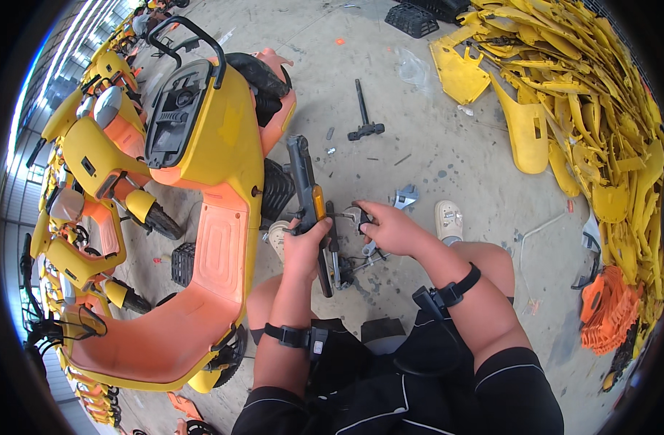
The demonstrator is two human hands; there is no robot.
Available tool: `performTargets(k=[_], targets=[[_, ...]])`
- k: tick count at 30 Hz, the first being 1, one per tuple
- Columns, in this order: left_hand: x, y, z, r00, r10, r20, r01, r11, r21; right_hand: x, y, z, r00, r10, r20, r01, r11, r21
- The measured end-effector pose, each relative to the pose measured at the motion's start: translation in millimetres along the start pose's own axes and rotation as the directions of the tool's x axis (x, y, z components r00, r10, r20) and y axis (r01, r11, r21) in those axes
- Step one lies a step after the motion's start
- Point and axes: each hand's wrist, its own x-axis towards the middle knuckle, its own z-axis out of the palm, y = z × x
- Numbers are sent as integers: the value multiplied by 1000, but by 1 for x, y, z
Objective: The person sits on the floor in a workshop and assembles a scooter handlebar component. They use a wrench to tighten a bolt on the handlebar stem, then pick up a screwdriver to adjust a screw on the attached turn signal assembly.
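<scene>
My left hand (pixel 308 245) is closed around a long black fork leg (pixel 303 170) with an amber reflector on its side. It is tilted, its top end pointing away from me. A second dark tube (pixel 333 239) runs close beside it, partly hidden by the hand. My right hand (pixel 391 228) pinches a small grey metal piece (pixel 356 215) just right of the tubes; its kind is unclear. Beyond that hand lies an adjustable wrench (pixel 406 196), with another metal tool (pixel 373 254) on the floor below. Farther out rests a black T-shaped steering stem (pixel 364 119).
A yellow and orange scooter (pixel 230 167) stands close on my left, with more scooters (pixel 100 156) behind it. Yellow body panels (pixel 578 94) are heaped at the right, near stacked orange parts (pixel 611 308). Black baskets (pixel 411 19) sit at the far side.
</scene>
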Motion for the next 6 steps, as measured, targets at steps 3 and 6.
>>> performTargets(k=[3, 6], targets=[[-3, -3, 5, 1000, 3, -21, -3, 1000, -1, 5, 11, 0, 998, -58, -10, 57, 997, -43], [0, -3, 5, 1000, -3, -27, 3, 1000, 8, 5, 9, -2, 998, -56, 25, 58, 994, -98]])
